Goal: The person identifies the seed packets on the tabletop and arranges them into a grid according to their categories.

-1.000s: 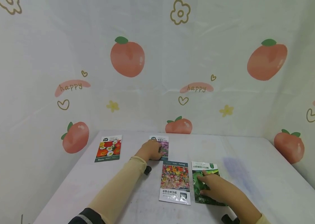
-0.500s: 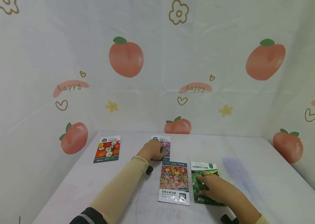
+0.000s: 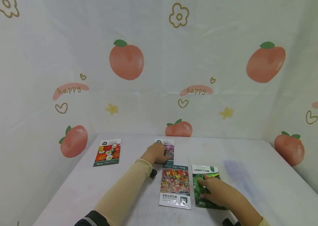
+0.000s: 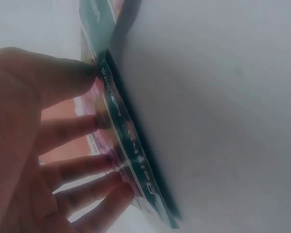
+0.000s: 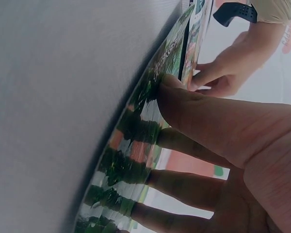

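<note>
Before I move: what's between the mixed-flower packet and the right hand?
Head view: past the mixed-flower packet, a thin strip of bare table, then the left part of the green packet, which the right hand touches.

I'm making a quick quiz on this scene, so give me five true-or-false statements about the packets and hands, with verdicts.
1. The left hand touches the purple-flower packet. True.
2. In the head view, the mixed-flower packet lies left of the green packet. True.
3. The right hand touches the mixed-flower packet. False: its fingers touch the green packet.
4. In the head view, the red-and-orange-flower packet is the farthest left of the packets. True.
5. The head view shows only three packets. False: it shows four.
</note>
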`<state>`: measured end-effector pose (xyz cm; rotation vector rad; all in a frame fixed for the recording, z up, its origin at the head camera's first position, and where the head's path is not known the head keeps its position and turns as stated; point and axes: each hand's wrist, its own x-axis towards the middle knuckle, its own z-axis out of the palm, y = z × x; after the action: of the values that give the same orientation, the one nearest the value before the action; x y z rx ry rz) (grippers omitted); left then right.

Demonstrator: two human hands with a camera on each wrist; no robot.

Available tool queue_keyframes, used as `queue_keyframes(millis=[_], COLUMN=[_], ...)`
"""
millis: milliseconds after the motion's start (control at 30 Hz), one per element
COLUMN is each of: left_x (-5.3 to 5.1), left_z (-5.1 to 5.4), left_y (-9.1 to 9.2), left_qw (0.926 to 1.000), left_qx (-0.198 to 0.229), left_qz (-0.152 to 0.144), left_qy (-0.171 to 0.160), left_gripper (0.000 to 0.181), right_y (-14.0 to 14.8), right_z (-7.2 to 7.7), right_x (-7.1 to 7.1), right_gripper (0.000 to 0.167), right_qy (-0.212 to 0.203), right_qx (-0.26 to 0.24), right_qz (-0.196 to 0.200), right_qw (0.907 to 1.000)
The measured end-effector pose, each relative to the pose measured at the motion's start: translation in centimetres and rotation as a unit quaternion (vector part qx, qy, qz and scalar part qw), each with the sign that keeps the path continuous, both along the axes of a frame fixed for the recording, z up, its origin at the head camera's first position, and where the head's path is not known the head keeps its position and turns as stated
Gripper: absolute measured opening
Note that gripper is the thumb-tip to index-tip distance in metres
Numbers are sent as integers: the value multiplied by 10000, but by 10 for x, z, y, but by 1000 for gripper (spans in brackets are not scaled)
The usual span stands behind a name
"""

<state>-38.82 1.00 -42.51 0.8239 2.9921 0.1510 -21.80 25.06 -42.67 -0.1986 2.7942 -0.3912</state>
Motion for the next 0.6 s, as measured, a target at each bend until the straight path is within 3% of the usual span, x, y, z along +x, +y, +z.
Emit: queue_keyframes(millis=[600], left_x=[6], left_z=[1], left_y=[17], left_qw=[9999], left_qx=[-24], left_qz=[-20], left_qy=[163], left_gripper=[39], right_y=[-1], right_z=[-1], right_x=[0], right_gripper=[62], right_qy=[-37], right_qx=[66], right_qz=[-85], right_qw=[9999])
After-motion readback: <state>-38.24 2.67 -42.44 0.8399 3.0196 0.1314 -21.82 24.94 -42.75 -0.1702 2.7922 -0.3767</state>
